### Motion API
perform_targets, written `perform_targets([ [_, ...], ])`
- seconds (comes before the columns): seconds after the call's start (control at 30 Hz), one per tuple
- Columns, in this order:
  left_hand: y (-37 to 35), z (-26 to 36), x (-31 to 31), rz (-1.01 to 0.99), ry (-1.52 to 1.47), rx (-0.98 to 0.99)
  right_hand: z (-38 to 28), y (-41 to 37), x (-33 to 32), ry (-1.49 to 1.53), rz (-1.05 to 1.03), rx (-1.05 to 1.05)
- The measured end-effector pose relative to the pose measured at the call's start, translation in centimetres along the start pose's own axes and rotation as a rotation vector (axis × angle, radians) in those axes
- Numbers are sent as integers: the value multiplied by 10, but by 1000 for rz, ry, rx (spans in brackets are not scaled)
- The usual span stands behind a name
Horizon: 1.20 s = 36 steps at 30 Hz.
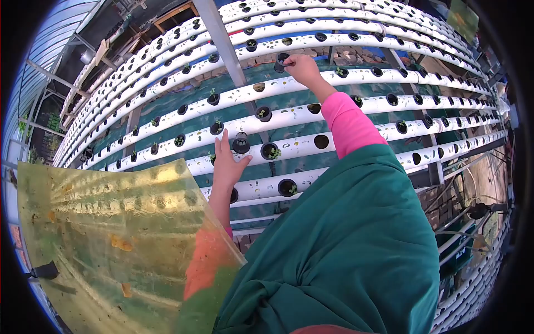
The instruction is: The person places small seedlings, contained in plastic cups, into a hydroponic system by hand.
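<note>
My right hand [303, 69] is raised over the white pipes, with fingers pinching the rim of a small black net pot [280, 64]. Below that arm, a bare round hole [314, 108] shows in one pipe. My left hand [227, 164] reaches over the nearer pipes, thumb and fingers spread apart. Close to its fingertips is a black net pot [241, 146], and just above them another pot with a green seedling [217, 128] sits in its hole. To the right of the thumb stands a seedling pot [271, 151].
Rows of white pipes [289, 116] with holes and black pots stretch across the view. A yellow translucent sheet [111, 234] hangs at the lower left, overlapping my left forearm. A metal post [219, 42] rises between the rows. Green fabric [339, 239] covers my front.
</note>
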<state>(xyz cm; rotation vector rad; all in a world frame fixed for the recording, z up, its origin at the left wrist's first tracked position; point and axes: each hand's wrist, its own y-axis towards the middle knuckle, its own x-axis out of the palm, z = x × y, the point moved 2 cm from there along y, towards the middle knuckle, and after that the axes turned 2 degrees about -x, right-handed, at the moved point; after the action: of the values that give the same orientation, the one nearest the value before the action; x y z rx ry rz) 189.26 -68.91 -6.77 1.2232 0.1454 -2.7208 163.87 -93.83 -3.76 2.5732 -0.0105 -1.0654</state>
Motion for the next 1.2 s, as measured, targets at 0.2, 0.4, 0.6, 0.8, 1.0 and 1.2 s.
perform_targets([
  [0.2,12,4,4,-2,59,-40,7,38,-7,46,-91,6],
  [0.4,13,11,9,65,61,-106,55,105,-26,-23,-68,51],
  [0.6,12,16,10,127,-24,-211,109,173,9,-148,21,21],
  [0.8,11,17,16,146,58,-214,131,191,47,-207,5,-1],
  [1.0,10,20,15,158,45,-235,120,193,57,-243,-58,3],
  [1.2,12,22,11,124,31,-290,133,202,64,-341,-125,-7],
])
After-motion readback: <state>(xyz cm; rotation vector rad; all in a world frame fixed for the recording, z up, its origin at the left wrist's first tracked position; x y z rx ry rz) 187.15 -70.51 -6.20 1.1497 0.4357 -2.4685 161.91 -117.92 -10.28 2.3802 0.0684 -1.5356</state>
